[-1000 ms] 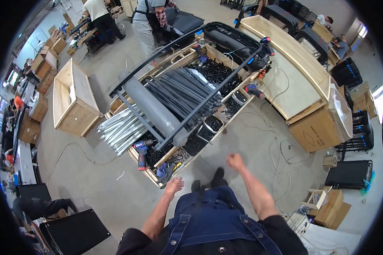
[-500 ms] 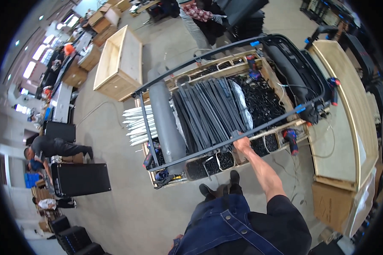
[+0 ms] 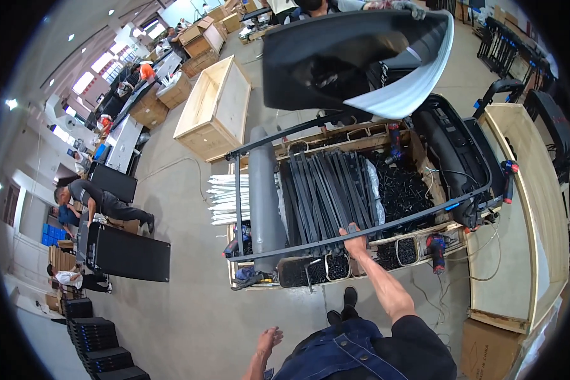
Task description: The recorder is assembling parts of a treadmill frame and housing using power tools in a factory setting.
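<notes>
My right hand [image 3: 354,240] grips the near rail of a long black metal frame [image 3: 418,215] that lies over a wooden crate. The crate [image 3: 386,237] holds a bundle of flat black bars [image 3: 323,190], a grey tube [image 3: 263,190] and small bins of black parts [image 3: 399,250]. My left hand [image 3: 267,342] hangs low beside my hip, fingers apart, holding nothing. Across the crate a person in gloves holds up a large black curved panel with a white edge [image 3: 354,60].
White rods [image 3: 225,199] stick out at the crate's left. An open wooden box [image 3: 212,107] stands on the floor behind. A long wooden bench [image 3: 532,215] runs along the right. A black flat case [image 3: 130,253] and people crouching are at the left.
My right hand has reached the frame's near rail and closed on it. The person opposite has raised the black panel into view. My left hand has come back into sight low down.
</notes>
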The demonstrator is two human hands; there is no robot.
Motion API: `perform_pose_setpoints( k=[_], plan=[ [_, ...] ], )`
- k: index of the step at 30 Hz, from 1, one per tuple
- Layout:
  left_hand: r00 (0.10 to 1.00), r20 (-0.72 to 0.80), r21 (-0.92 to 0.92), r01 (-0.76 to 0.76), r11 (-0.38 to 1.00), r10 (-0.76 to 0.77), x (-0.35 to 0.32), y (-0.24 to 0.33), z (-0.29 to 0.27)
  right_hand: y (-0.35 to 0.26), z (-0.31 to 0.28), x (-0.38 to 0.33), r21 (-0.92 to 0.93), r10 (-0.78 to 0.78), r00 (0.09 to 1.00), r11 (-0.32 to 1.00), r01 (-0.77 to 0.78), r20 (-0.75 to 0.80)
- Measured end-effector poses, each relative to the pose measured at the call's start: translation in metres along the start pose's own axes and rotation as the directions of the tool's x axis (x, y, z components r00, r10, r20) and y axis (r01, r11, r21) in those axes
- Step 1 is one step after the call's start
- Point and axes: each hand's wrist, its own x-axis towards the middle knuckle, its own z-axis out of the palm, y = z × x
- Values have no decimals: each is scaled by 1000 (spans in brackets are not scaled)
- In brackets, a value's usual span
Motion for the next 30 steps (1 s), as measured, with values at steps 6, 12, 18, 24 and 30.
perform_pose_setpoints(
  k=[6, 12, 18, 24, 30],
  plan=[
    [950, 256, 8, -186, 983, 177, 28, 34, 100, 33, -67, -139, 340, -36, 936, 936, -91, 351],
    [759, 632, -369, 120, 921, 154, 6, 120, 218, 6, -201, -325, 355, 151, 648, 733, -580, 747],
    [755, 503, -683, 49, 728, 421, -21, 127, 233, 4, -264, -399, 267, 253, 475, 571, -777, 843],
    [744, 178, -375, -554, 744, 644, -64, 171, 219, 2, -279, -386, 208, 288, 579, 738, -642, 763],
    [746, 142, -370, -570, 734, 650, -62, 254, 234, -29, -305, -319, 164, 314, 741, 854, -493, 593]
  ],
)
